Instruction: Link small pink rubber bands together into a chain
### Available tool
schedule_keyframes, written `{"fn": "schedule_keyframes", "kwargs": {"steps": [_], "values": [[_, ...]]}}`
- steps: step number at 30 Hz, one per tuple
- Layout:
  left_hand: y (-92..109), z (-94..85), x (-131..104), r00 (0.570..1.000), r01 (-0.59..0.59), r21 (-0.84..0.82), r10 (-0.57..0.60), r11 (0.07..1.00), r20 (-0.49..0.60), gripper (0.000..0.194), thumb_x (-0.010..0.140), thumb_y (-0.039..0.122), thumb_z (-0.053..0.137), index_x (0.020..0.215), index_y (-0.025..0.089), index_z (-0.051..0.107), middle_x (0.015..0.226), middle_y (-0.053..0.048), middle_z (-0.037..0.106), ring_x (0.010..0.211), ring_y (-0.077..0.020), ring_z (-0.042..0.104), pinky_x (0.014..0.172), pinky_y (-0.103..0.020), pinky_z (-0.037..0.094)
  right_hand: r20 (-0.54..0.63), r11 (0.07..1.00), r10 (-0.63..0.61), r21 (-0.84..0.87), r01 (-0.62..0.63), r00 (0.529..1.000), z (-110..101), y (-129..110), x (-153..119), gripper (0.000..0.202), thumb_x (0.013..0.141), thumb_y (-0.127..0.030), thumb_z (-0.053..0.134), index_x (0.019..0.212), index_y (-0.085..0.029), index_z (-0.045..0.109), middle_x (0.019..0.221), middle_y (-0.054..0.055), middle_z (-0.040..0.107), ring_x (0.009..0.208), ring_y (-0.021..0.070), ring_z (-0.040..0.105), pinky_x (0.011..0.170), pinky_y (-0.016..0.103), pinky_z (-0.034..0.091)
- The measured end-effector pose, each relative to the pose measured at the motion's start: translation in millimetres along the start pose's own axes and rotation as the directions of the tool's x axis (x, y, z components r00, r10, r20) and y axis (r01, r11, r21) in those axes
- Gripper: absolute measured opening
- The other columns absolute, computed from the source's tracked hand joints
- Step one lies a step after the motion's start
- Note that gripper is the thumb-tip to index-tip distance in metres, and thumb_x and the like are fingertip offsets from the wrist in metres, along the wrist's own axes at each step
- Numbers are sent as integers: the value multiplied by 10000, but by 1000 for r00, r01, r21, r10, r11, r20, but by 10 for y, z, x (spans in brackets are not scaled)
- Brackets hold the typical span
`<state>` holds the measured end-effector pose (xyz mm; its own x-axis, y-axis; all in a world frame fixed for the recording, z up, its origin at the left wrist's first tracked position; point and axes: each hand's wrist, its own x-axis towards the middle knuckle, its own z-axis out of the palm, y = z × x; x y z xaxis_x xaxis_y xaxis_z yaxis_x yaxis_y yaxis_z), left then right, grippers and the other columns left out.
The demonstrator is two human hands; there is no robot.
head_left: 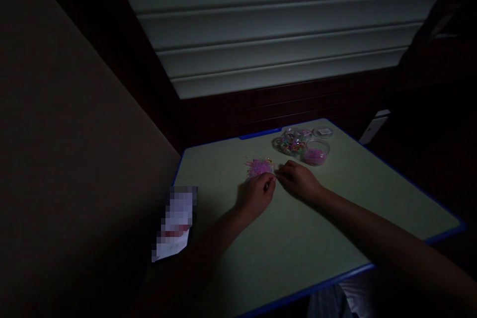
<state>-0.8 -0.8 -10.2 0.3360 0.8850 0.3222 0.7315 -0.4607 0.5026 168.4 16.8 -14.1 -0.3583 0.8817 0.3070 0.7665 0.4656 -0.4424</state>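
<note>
My left hand is closed in a pinch at the near edge of a loose pile of tiny pink, purple and yellow pieces. Close by on its right, my right hand is also closed, its fingertips pinched together and almost meeting those of the left. Whatever lies between the fingertips is too small and dark to make out. Behind my right hand stands a clear round tub holding more small pink pieces. Beside it is a heap of multicoloured rings, partly in clear containers.
A clear round lid lies at the back right of the pale green table, which has a blue rim. A lit phone or tablet, its screen blurred out, is at the left edge. A wall stands close on the left. The room is dim.
</note>
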Motion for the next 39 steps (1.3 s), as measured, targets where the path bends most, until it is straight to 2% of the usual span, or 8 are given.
{"fn": "schedule_keyframes", "kwargs": {"steps": [11, 16, 21, 27, 33, 39], "values": [[11, -8, 7, 1000, 11, -6, -11, 1000, 2, 211, 832, 293, 364, 837, 212, 558, 691, 25, 590, 597, -84, 508, 544, -181, 348, -20, 997, -13, -76, 11, 1000, -19, -17, -1, 237, 841, -280, 401, 869, -173, 610, 804, 53, 555, 716, 119, 533, 634, 209, 361], [13, -14, 2, 1000, 8, -22, -8, 1000, 5, 208, 827, 291, 374, 835, 209, 565, 705, 21, 596, 608, -85, 509, 548, -184, 350, -39, 990, 23, -141, -28, 999, -117, 28, -10, 209, 833, -238, 407, 894, -171, 596, 855, 62, 571, 734, 126, 545, 639, 209, 365], [-14, 6, -1, 1000, 18, -18, -18, 1000, -5, 218, 830, 312, 371, 842, 212, 563, 696, 23, 593, 594, -85, 505, 536, -185, 347, -99, 989, 38, -135, -51, 994, -254, 56, -26, 197, 827, -204, 400, 863, -160, 588, 848, 73, 576, 726, 137, 541, 629, 220, 371], [-18, 6, 17, 999, 21, -95, -24, 995, -37, 210, 826, 299, 390, 905, 200, 558, 733, 14, 601, 620, -81, 518, 571, -182, 377, -151, 993, -14, -117, -4, 988, -361, -50, -73, 186, 828, -206, 402, 870, -166, 579, 870, 77, 568, 729, 144, 537, 624, 230, 380], [7, -1, 25, 996, -20, -102, 11, 995, -88, 259, 804, 333, 451, 1022, 213, 521, 763, 19, 605, 647, -87, 519, 612, -195, 398, -96, 987, -97, -137, 83, 991, -353, -146, -114, 188, 831, -196, 397, 862, -167, 580, 836, 73, 563, 729, 142, 533, 632, 227, 379], [9, 10, 15, 998, -21, -99, 14, 995, -67, 256, 812, 333, 443, 1020, 213, 530, 822, 5, 616, 688, -93, 534, 648, -201, 414, -39, 979, -144, -150, 136, 989, -322, -181, -137, 192, 825, -191, 408, 921, -171, 573, 862, 73, 562, 747, 141, 534, 645, 226, 376]]}}
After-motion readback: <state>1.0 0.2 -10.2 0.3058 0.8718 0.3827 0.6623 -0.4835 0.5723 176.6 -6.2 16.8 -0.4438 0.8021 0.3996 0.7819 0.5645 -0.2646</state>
